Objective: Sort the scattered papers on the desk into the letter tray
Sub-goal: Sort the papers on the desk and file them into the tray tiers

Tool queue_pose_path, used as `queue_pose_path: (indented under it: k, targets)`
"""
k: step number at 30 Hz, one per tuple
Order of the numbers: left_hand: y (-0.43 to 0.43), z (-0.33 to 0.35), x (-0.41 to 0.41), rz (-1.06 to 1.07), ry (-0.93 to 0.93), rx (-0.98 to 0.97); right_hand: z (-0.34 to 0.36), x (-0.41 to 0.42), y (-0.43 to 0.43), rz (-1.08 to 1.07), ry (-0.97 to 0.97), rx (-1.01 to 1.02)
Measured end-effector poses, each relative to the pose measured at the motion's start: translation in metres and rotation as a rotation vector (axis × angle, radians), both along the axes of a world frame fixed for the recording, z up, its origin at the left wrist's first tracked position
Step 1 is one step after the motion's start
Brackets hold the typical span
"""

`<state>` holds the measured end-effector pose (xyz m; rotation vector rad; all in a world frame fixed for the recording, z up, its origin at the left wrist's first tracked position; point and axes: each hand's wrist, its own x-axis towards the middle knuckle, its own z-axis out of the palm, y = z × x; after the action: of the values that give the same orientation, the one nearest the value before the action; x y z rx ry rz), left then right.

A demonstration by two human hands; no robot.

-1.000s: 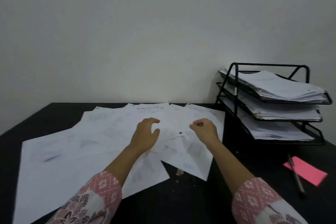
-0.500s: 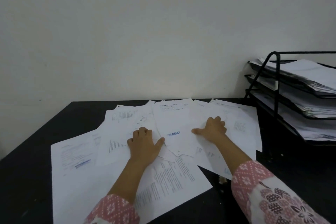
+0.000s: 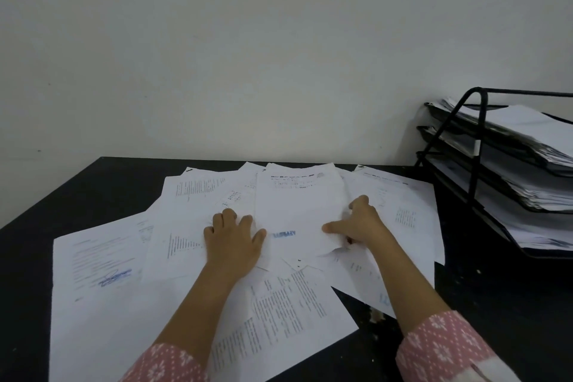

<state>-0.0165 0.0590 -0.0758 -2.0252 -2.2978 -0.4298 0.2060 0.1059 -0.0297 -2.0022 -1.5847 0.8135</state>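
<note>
White papers (image 3: 102, 319) are lying fanned on the desk (image 3: 93, 189) left of the tray (image 3: 479, 121). The left hand (image 3: 232, 242) is pressing them, fingers (image 3: 228, 217) spread. The right hand (image 3: 359, 223) is pinching one sheet (image 3: 294, 205), risking a crease or dragged neighbours.

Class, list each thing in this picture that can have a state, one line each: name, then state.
papers: scattered, overlapping on the desk
stamped sheet: on top of the pile, right edge lifted and crumpled
left hand: palm down, pressing the papers
right hand: pinching the stamped sheet's right edge
tray: three tiers, all holding paper
</note>
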Motion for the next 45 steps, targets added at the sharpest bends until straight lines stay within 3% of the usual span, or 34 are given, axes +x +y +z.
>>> queue_pose_path:
  k: [7, 11, 14, 18, 22, 27, 31, 35, 38, 42, 45]
  targets:
    - [0.0, 0.004, -0.001, -0.026, -0.104, 0.015, -0.007, 0.005, -0.005, 0.001, 0.005, 0.037]
    - [0.001, 0.01, 0.002, -0.012, -0.219, 0.118, -0.007, 0.011, -0.009, -0.051, 0.073, 0.125]
    - [0.01, 0.017, 0.005, 0.008, -0.208, 0.13, -0.011, 0.019, -0.012, -0.153, 0.169, 0.222]
    - [0.032, 0.022, 0.003, 0.043, -0.075, -0.046, -0.017, 0.021, -0.02, -0.211, 0.25, 0.291]
    - [0.046, 0.026, 0.005, 0.062, 0.094, -0.124, -0.022, 0.02, -0.025, -0.214, -0.003, 0.312]
    - [0.056, 0.029, 0.006, 0.049, -0.046, -0.135, -0.021, 0.019, -0.028, -0.18, -0.26, 0.281]
    - [0.056, 0.024, 0.005, 0.045, -0.023, -0.117, -0.019, 0.009, -0.034, -0.109, -0.436, 0.188]
    - [0.054, 0.026, 0.005, -0.014, 0.004, -0.136, -0.018, 0.0, -0.036, -0.112, -0.386, 0.191]
    - [0.056, 0.033, -0.002, -0.014, -0.077, -0.146, -0.018, -0.006, -0.037, -0.106, -0.365, 0.138]
    - [0.059, 0.033, -0.023, 0.169, -0.171, -0.106, -0.02, -0.002, -0.035, -0.112, -0.374, -0.016]
    - [0.057, 0.028, -0.034, 0.276, -0.138, -0.185, -0.023, -0.001, -0.034, -0.072, -0.373, -0.002]
